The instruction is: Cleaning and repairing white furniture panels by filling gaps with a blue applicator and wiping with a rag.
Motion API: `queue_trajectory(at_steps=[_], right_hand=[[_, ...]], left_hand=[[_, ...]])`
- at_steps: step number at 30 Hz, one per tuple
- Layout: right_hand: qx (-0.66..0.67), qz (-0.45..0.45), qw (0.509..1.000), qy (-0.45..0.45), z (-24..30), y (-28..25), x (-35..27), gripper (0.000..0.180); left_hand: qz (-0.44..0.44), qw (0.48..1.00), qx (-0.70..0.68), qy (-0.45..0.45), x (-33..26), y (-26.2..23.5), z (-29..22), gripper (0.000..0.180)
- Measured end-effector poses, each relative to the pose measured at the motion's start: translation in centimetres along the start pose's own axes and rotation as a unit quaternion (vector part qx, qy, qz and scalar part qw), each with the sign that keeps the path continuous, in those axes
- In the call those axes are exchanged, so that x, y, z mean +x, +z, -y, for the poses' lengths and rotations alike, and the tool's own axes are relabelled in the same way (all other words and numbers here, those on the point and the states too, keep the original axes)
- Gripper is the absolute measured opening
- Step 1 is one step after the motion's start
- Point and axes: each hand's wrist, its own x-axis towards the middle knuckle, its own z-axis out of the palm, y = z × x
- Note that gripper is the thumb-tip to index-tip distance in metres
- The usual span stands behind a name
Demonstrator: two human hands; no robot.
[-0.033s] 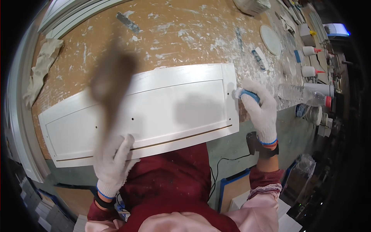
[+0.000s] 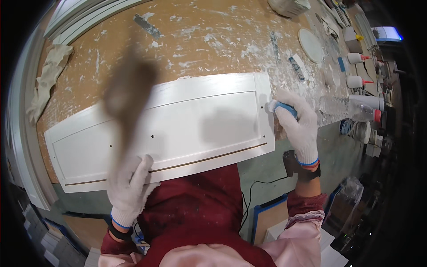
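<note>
A long white panel [image 2: 200, 111] with a raised frame and several small dark holes lies at the bench's near side. A narrow brown groove runs along its near edge. My left hand [image 2: 130, 189], in a white knit glove, rests at that near edge, fingers stretched over the panel and thumb apart. At the panel's right end, my gloved right hand [image 2: 299, 122] is closed around a small blue-and-white block [image 2: 284, 108], which touches or nearly touches the edge. The block's exact kind cannot be made out, as the fingers partly cover it.
A blurred dark shape [image 2: 130, 89] hides part of the panel's left side. Beyond lies the paint-spattered bench [image 2: 200, 44]. A crumpled cloth [image 2: 50, 82] is at left; a round white disc [image 2: 311, 46], red-tipped bottles [image 2: 356, 82] and a clear bottle [image 2: 347, 109] are at right.
My right hand and the blue-and-white block have shifted very slightly left. The left hand stays in place.
</note>
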Motion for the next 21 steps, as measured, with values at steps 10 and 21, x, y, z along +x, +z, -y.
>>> queue_trajectory(at_steps=[10, 21], right_hand=[[-0.121, 0.009, 0.98, -0.157, 1.2, 1.0, 1.1, 0.031], [-0.201, -0.015, 0.95, -0.237, 2.2, 3.2, 2.4, 0.021]], left_hand=[[-0.05, 0.999, 0.018, 0.01, -0.8, 0.9, 0.2, 0.071], [-0.043, 0.999, 0.003, 0.022, -0.9, 0.6, 0.7, 0.068]])
